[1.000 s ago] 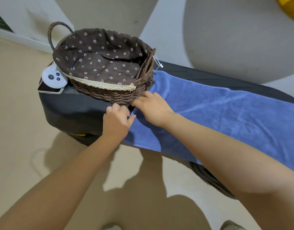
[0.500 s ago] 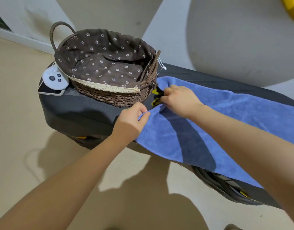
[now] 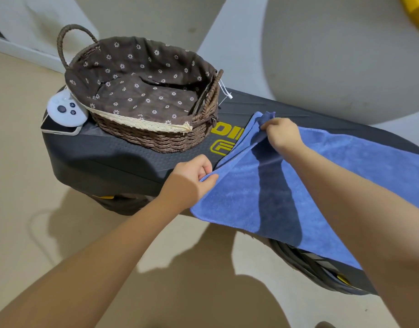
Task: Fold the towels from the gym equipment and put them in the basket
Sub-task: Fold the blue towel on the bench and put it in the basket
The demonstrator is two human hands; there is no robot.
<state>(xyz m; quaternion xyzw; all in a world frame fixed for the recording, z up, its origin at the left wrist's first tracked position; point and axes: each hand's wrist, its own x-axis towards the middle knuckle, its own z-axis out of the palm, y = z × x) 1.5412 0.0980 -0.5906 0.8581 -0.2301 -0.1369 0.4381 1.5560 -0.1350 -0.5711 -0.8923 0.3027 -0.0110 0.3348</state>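
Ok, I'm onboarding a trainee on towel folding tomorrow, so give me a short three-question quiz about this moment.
1. True or false: the wicker basket already holds a folded towel.
2. What does the left hand grip? A) the basket's handle B) a corner of the blue towel C) the white controller
3. Fill in: the right hand pinches the towel's far ____.

Key
1. False; only its flowered lining shows.
2. B
3. corner, lifted off the black gym equipment.
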